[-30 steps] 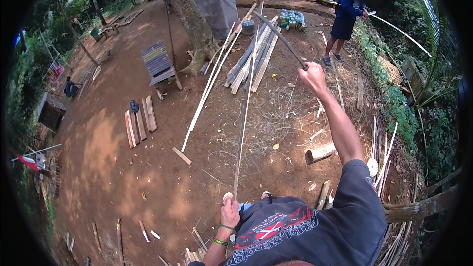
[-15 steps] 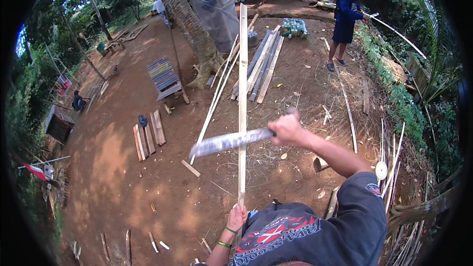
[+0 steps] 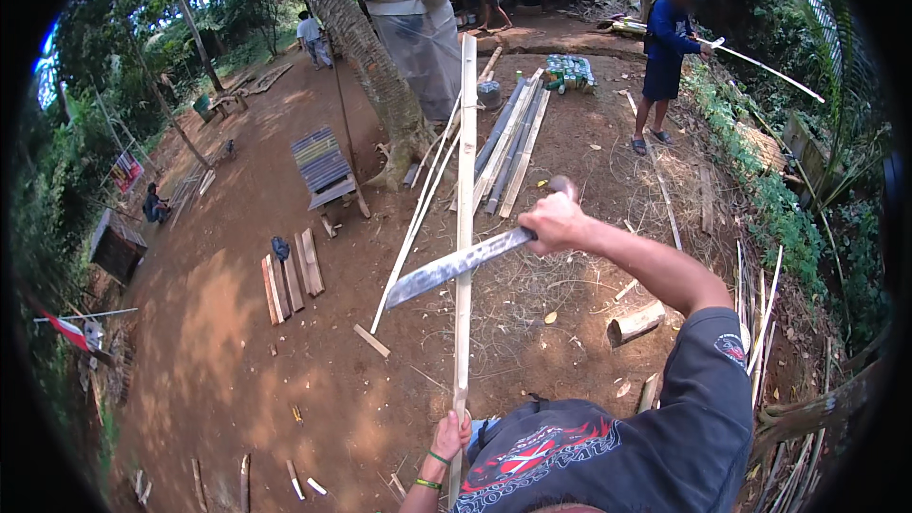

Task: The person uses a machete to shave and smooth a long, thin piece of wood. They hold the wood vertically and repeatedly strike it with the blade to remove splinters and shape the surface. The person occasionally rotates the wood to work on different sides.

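In front of me a long, pale split-bamboo strip point(image 3: 464, 180) stands up and away, its lower end in my left hand point(image 3: 450, 438). The fingers of that hand are wrapped round it, and two bands circle the wrist. My right hand point(image 3: 554, 225) is closed round the handle of a machete point(image 3: 446, 273). Its long blade points left and crosses the strip about midway. Whether the edge touches the bamboo, I cannot tell.
Bamboo slats point(image 3: 513, 142) lie in a pile ahead, with green-topped bottles point(image 3: 571, 72) behind. A log piece point(image 3: 636, 323) lies at right. A tree trunk point(image 3: 366, 57) and a slatted bench point(image 3: 326, 164) stand left. Farther off, a person point(image 3: 671, 47) holds a long strip.
My right hand and the machete have moved farther away along the strip, and the blade tilts more. My view has shifted slightly. A person at the back has walked a little.
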A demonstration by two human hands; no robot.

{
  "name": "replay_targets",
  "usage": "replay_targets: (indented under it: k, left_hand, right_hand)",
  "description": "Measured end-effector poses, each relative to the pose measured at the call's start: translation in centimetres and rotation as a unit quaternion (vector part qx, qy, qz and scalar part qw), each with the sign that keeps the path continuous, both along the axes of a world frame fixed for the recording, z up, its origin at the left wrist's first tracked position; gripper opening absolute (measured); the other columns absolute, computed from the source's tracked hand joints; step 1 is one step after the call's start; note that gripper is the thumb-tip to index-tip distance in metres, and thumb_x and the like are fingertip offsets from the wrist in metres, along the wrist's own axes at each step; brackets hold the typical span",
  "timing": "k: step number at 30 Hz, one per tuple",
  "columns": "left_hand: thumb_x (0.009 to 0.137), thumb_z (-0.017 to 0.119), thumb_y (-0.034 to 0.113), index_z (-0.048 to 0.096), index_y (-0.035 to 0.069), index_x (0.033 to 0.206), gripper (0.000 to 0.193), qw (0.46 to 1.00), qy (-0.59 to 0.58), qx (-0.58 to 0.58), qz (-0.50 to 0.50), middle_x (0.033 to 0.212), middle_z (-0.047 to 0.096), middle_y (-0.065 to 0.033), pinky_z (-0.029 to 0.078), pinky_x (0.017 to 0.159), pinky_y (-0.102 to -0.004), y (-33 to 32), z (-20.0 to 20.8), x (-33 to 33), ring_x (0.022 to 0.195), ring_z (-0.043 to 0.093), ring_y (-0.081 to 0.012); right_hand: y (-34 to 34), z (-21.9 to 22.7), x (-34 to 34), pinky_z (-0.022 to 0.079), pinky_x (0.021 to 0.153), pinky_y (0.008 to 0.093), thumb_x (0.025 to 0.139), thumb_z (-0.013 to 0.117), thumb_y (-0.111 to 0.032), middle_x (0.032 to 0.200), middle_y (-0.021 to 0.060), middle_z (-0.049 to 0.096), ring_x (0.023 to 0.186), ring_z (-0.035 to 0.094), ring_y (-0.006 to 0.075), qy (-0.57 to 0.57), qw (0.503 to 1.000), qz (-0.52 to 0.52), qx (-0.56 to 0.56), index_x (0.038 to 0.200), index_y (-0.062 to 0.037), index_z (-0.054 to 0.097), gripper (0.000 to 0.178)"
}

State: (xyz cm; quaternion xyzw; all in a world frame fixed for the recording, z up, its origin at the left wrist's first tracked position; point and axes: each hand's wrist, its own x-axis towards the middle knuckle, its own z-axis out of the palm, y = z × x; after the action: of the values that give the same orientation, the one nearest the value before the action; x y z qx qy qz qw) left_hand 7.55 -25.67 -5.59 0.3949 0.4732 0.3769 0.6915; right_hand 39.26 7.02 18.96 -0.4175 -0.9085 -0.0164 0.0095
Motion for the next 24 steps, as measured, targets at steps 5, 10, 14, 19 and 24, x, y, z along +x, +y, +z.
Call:
replay_targets:
  k: [5, 10, 14, 19, 24]
  left_hand:
    - [0.098, 0.027, 0.069, 0.044, 0.008, 0.08, 0.066, 0.998, -0.02, -0.03, -0.044, 0.059, 0.034, 0.0033, 0.027, 0.045, -0.0246, -6.5, -1.7, -0.3, 0.048, 0.032, -0.0075]
    - [0.098, 0.027, 0.069, 0.049, 0.006, 0.082, 0.068, 0.996, -0.053, -0.066, -0.002, 0.059, 0.037, 0.0023, 0.029, 0.045, -0.0244, -5.0, 1.1, -0.5, 0.048, 0.036, -0.0084]
    - [0.097, 0.031, 0.068, 0.052, 0.006, 0.082, 0.067, 0.994, 0.072, 0.004, 0.08, 0.061, 0.04, 0.0057, 0.031, 0.046, -0.0247, -2.4, 2.2, -3.1, 0.05, 0.037, -0.0054]
    - [0.099, 0.051, 0.048, 0.053, 0.003, 0.078, 0.05, 0.861, 0.392, 0.249, 0.207, 0.055, 0.045, -0.0017, 0.034, 0.046, -0.0329, 7.0, 13.9, -7.2, 0.054, 0.043, -0.0104]
    - [0.104, 0.046, 0.04, 0.047, 0.011, 0.072, 0.043, 0.766, 0.434, 0.33, 0.341, 0.055, 0.038, 0.006, 0.03, 0.043, -0.0269, 11.2, 35.1, -12.5, 0.049, 0.037, -0.0064]
  right_hand:
    - [13.7, 11.9, 14.2, 0.057, 0.077, 0.0437, 0.083, 0.057, -0.027, 0.09, 0.0221, 0.071, 0.084, 0.071, 0.0317, 0.216, 0.85, -0.454, 0.159, 0.094, -0.0004, 0.072, 0.032]
    - [12.5, 8.3, 14.9, 0.049, 0.064, 0.039, 0.082, 0.061, -0.036, 0.074, 0.0143, 0.068, 0.07, 0.066, 0.0271, 0.415, 0.82, -0.34, 0.197, 0.088, 0.0008, 0.067, 0.037]
    - [6.7, -2.0, 8.5, 0.039, 0.052, 0.0331, 0.079, 0.064, -0.025, 0.057, 0.0041, 0.056, 0.054, 0.052, 0.0126, 0.563, 0.78, -0.274, 0.009, 0.072, 0.0006, 0.063, 0.027]
    - [-2.3, -16.1, 4.8, 0.033, 0.047, 0.0294, 0.078, 0.063, -0.019, 0.055, -0.0016, 0.051, 0.05, 0.047, 0.0088, 0.574, 0.761, -0.272, -0.132, 0.068, -0.0002, 0.06, 0.021]
    - [-9.7, -22.1, 0.8, 0.038, 0.051, 0.0326, 0.077, 0.064, -0.02, 0.056, 0.0038, 0.055, 0.053, 0.048, 0.0107, 0.522, 0.743, -0.346, -0.236, 0.072, 0.003, 0.062, 0.024]
